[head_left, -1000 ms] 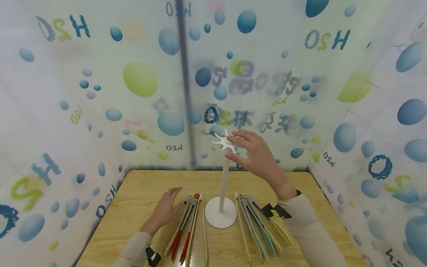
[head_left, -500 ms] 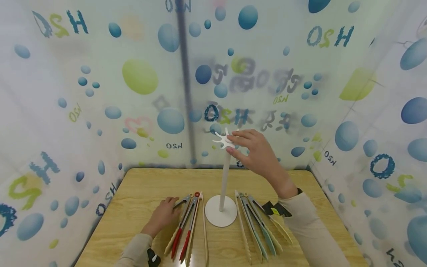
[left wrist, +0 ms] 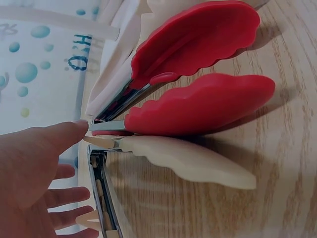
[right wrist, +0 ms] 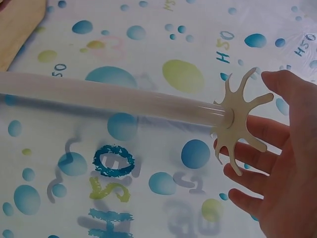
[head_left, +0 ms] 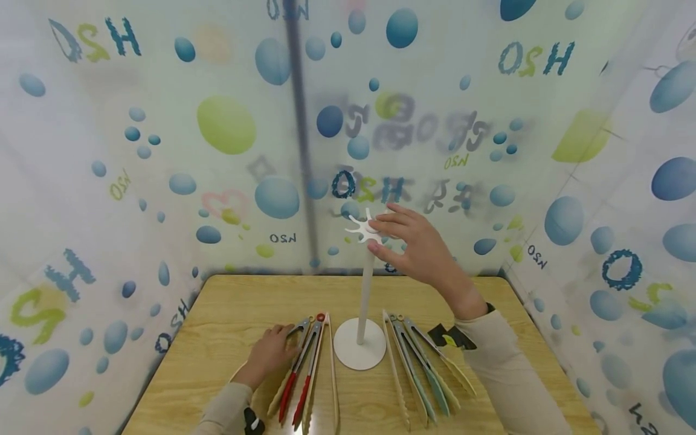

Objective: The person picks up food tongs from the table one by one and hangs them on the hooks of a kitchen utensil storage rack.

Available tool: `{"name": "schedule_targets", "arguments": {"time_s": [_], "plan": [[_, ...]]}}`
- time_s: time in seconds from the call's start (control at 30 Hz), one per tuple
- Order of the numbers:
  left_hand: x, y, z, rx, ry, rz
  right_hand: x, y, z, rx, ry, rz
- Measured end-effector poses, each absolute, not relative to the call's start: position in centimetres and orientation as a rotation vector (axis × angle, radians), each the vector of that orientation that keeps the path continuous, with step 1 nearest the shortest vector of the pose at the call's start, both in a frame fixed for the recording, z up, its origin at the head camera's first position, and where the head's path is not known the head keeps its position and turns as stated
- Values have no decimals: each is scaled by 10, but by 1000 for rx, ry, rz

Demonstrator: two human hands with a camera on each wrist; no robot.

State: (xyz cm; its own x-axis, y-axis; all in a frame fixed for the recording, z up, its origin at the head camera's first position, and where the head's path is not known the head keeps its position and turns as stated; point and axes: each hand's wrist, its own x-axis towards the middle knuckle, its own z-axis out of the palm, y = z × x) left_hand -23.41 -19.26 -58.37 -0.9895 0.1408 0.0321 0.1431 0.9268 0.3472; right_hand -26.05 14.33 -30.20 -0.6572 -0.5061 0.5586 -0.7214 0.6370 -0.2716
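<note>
A white stand with a ring of prongs (head_left: 360, 231) on top rises from its round base (head_left: 360, 344). My right hand (head_left: 421, 244) is held at those prongs, fingers and thumb spread; in the right wrist view the fingers reach behind the prongs (right wrist: 242, 104). My left hand (head_left: 269, 353) lies over the leftmost cream-tipped tongs (left wrist: 188, 158), whose two arms are spread apart. In the left wrist view, the fingers lie fairly straight along one metal arm, the thumb near the hinge side. Red-tipped tongs (left wrist: 208, 106) lie right beside it.
Wooden tongs (head_left: 333, 386) lie left of the base. Right of it are another wooden pair (head_left: 399, 374), green-tipped tongs (head_left: 429, 380) and yellow-tipped tongs (head_left: 459, 371). Patterned curtains (head_left: 225, 124) hang behind the wooden table (head_left: 185, 338) and along both sides.
My left hand has come down onto the leftmost tongs, and their arms now show spread apart. My right hand has hardly moved at the stand's top; its index finger is raised slightly.
</note>
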Motion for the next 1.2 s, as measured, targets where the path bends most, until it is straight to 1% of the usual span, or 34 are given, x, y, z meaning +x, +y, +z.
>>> {"name": "schedule_targets", "arguments": {"time_s": [0.43,1.2], "plan": [[-231,-191,-579,-257,-3085,-530,-263,148,-300,979,-2484,697],[-233,-192,-588,-228,-3070,-640,-262,149,-301,986,-2498,750]]}}
